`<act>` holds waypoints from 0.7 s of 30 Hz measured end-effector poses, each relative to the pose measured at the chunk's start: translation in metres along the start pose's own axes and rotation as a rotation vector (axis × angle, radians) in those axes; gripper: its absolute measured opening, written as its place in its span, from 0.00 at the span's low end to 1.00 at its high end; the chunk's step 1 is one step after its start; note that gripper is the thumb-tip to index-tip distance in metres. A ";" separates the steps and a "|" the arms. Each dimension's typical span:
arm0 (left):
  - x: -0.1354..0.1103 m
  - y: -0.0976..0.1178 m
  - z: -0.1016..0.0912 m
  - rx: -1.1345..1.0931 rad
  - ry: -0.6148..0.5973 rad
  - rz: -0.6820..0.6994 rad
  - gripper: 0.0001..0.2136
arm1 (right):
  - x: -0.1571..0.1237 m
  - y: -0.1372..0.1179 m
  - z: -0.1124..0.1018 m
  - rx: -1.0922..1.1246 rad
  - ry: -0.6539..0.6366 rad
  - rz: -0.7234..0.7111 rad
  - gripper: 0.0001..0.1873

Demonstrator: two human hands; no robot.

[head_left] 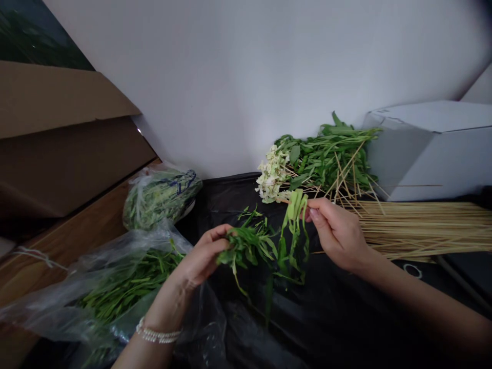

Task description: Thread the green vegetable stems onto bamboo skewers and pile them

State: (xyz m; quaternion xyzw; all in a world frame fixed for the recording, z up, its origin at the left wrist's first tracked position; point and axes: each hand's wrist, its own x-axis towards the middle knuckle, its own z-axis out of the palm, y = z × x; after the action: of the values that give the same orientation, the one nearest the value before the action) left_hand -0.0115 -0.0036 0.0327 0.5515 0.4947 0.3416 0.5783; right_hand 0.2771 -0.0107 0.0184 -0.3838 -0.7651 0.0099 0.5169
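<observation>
My left hand (205,253), closed, grips a bunch of dark leafy greens (249,246) above the black plastic sheet. Across from it, my right hand (336,233) pinches a thin skewer threaded with pale green stalks (296,207), folded over and with their leaves hanging down. The skewer's tip sticks out to the left; the part inside my fingers is hidden. Just beyond lies a pile of skewered greens (326,154), with white-green pieces (271,177) at its left end. Loose bamboo skewers (426,228) lie in a thick bundle beside my right wrist.
An open clear plastic bag of greens (126,287) lies by my left forearm, with a tied bag of greens (159,197) behind it. A cardboard box (65,164) stands at the left, a white box (434,148) at the right. A pale wall (246,87) closes off the back.
</observation>
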 end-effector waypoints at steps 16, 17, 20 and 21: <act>0.032 -0.015 -0.002 0.706 0.551 0.286 0.21 | 0.007 0.003 -0.007 -0.046 0.063 0.010 0.08; 0.032 -0.013 -0.002 0.797 0.578 0.253 0.19 | 0.008 0.004 -0.009 -0.047 0.070 0.020 0.08; 0.027 -0.008 0.001 1.163 0.514 0.121 0.14 | 0.011 0.005 -0.013 -0.050 0.095 0.058 0.08; 0.024 -0.008 0.004 1.238 0.475 0.135 0.15 | 0.012 0.006 -0.014 -0.052 0.101 0.067 0.08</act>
State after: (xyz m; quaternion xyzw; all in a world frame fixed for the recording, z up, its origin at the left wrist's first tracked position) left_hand -0.0022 0.0166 0.0197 0.7213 0.6778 0.1421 0.0072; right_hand 0.2899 -0.0047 0.0320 -0.4226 -0.7247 -0.0119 0.5442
